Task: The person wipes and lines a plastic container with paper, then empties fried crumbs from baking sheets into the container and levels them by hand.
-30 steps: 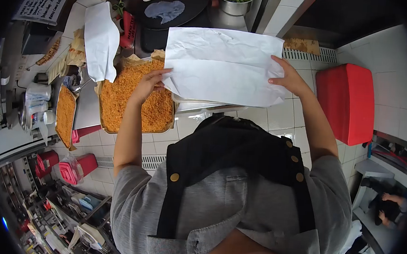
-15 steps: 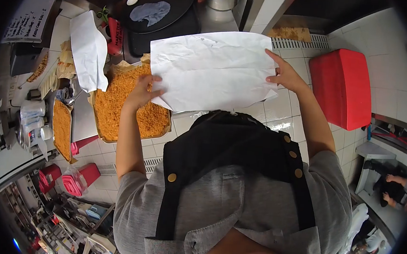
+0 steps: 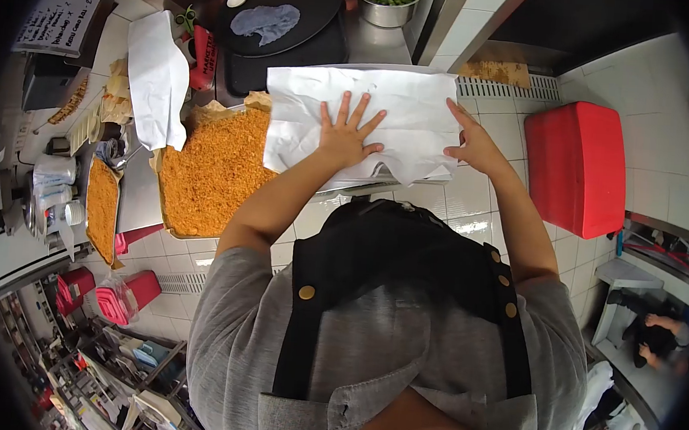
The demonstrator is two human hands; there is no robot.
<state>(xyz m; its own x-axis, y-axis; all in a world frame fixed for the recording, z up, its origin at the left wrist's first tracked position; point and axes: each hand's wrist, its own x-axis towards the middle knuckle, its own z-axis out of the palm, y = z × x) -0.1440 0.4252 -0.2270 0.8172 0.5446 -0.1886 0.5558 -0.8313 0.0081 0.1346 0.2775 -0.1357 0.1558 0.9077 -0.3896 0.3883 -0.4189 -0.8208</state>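
Observation:
A creased white paper sheet (image 3: 416,100) lies over a tray whose metal edge shows beneath it. My left hand (image 3: 348,138) rests flat on the left half of the sheet, fingers spread. At the sheet's right edge is my right hand (image 3: 469,141), its thumb and fingers apart and touching or close to the paper. Just left of the sheet sits a paper-lined tray of orange crumbly food (image 3: 211,178). Another white paper (image 3: 156,82) lies at that tray's upper left corner.
Black trays (image 3: 287,11) hold a bluish cloth and a small white dish. Behind stands a metal pot of green items (image 3: 387,2). A smaller food tray (image 3: 103,210) is far left. A red bin (image 3: 575,169) stands on the right. Another person (image 3: 660,333) is at the lower right.
My left hand has moved right from the sheet's left edge onto its surface, fingers now spread. The sheet lies lower and flatter over the tray. My right hand stays at the right edge.

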